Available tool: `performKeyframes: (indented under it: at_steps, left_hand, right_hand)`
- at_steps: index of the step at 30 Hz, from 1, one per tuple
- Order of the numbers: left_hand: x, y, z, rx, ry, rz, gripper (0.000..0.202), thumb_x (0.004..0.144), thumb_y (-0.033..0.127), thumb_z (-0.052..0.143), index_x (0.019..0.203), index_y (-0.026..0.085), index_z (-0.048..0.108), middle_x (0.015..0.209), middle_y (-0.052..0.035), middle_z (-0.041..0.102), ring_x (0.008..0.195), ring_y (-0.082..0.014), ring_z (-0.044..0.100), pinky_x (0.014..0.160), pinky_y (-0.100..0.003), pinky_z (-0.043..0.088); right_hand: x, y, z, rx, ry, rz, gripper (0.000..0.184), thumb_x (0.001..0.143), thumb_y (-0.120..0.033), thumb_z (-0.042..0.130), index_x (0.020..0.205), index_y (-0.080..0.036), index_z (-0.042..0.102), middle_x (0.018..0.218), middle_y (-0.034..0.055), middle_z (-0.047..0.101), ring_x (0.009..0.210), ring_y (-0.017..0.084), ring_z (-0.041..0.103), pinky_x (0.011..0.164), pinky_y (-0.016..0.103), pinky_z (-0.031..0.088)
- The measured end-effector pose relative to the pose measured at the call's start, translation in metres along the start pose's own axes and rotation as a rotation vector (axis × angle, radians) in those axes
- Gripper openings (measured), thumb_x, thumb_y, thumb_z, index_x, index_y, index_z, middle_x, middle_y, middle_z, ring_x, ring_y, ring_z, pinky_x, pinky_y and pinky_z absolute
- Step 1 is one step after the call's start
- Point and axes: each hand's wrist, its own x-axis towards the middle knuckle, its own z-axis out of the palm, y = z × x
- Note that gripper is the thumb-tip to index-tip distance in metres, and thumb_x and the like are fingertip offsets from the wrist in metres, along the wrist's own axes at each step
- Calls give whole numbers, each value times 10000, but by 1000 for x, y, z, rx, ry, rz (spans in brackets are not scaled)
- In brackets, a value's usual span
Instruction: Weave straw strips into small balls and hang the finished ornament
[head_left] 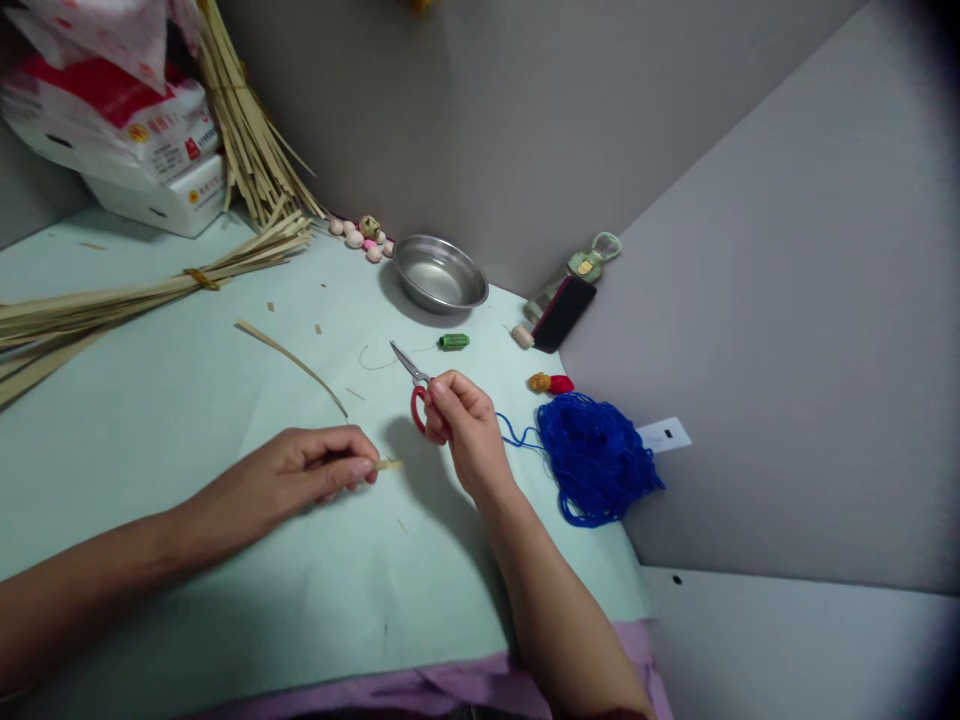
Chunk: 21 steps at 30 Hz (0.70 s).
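My left hand (322, 465) is closed in a pinch on a short straw strip (388, 465), whose pale end sticks out past the thumb to the right. My right hand (465, 420) is raised a little over the table, thumb and fingertips pressed together; what they hold, if anything, is too small to see. Just behind it are scissors (409, 363) with red handles, blades pointing up and left, one handle partly hidden by the fingers. A longer straw strip (292, 360) lies beyond my left hand. Near the scissors is a green spool (454, 342) with a loose thread.
A metal bowl (440, 275) stands at the back beside several small egg-like balls (354, 238). Tied straw bundles (150, 295) lie left, near tissue packs (172, 150). On the right are blue cord (600, 460), a phone (565, 313) and a bottle (589, 262) against grey partitions.
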Motion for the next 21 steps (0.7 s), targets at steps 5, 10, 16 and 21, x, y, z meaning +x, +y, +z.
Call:
performKeyframes:
  at_steps: [5, 10, 16, 21]
  left_hand:
    - [3, 8, -11, -213, 152, -81, 416, 847, 658, 882, 809, 247, 832, 690, 1, 570, 646, -141, 444, 591, -213, 376]
    - [4, 14, -8, -410, 235, -172, 473, 686, 631, 1018, 809, 208, 846, 756, -14, 600, 668, -120, 450, 580, -168, 423]
    - [4, 16, -10, -466, 229, -145, 364, 767, 522, 991, 795, 194, 835, 731, -8, 571, 650, -113, 420, 577, -156, 450]
    - [4, 10, -11, -490, 226, -136, 321, 794, 488, 981, 791, 200, 838, 723, -8, 566, 649, -117, 411, 568, -160, 442]
  right_hand:
    - [-12, -3, 13, -142, -9, -71, 485, 1011, -657, 728, 810, -230, 617, 628, -58, 480, 565, 116, 378, 554, 270, 316]
    - [-15, 2, 16, -289, -68, -98, 506, 1078, -703, 579, 1061, -220, 731, 767, -15, 595, 616, 135, 464, 585, 289, 385]
    - [-20, 7, 21, -562, -8, -358, 252, 1038, -460, 726, 1156, -238, 718, 903, 6, 665, 700, 146, 559, 687, 312, 496]
    - [-23, 15, 24, -821, 37, -559, 232, 1039, -429, 756, 1150, -238, 685, 913, 26, 689, 712, 163, 575, 681, 323, 520]
